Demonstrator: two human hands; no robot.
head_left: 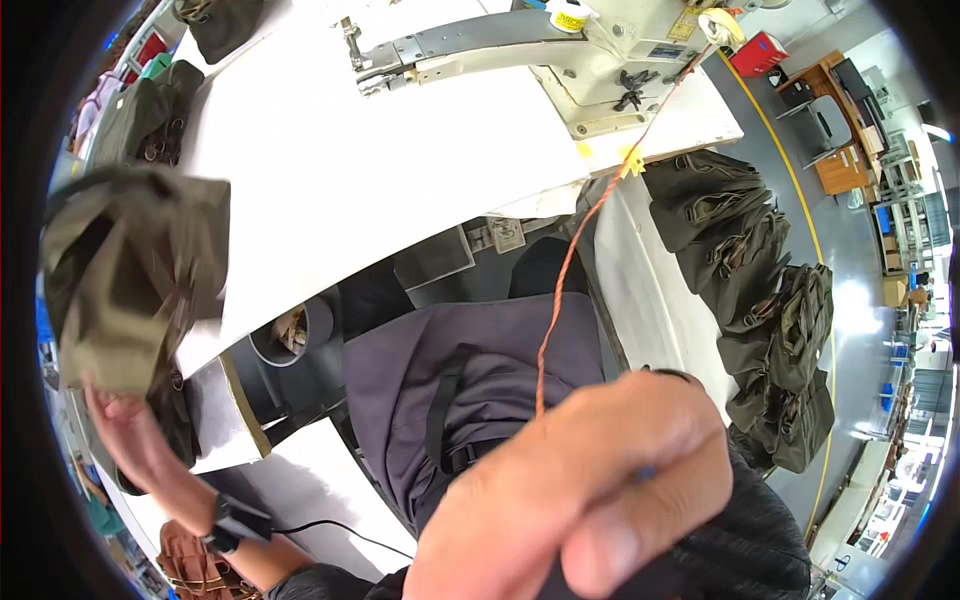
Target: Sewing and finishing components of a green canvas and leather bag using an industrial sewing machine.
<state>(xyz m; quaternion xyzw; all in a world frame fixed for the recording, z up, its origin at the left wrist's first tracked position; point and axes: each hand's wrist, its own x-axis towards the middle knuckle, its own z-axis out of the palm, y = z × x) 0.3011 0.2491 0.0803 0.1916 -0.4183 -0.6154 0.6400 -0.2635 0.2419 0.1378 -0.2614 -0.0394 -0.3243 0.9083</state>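
On the far left, my left hand (130, 425) has its fingers at the lower edge of an olive-green fabric bag (130, 280). Both are smeared by motion, and the bag is raised beside the white table's left end. Very close in front, my right hand (600, 470) is closed, its fingers curled toward the thumb. A speck of blue shows between those fingers; what it belongs to is hidden. From the sewing machine (620, 60), a twisted orange cord (565, 270) runs down and disappears behind my right hand. A dark purple-grey cloth (470, 350) covers my lap.
The white sewing table (370, 170) spans the top. More olive bags (145, 115) lie at its left; several others (780, 310) hang over a white ledge on the right. Below the table sits a grey bin (290, 330) with scraps. A black cable (345, 525) crosses a white surface lower left.
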